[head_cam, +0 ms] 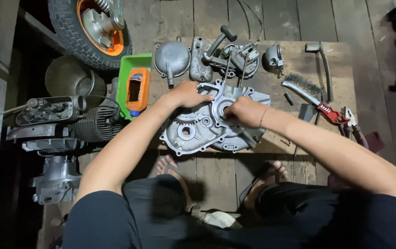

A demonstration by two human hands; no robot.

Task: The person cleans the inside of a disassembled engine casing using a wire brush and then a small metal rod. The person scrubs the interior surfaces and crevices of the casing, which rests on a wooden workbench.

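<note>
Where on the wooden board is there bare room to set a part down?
Bare wood shows right of the bent lever, and along the front edge below the engine casing. The back row of metal covers and the wire brush and pliers area are crowded.

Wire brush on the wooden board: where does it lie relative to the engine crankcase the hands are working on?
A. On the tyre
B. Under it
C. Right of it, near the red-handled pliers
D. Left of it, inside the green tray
C: the wire brush lies right of the engine crankcase, its handle end by the red-handled pliers.
</note>
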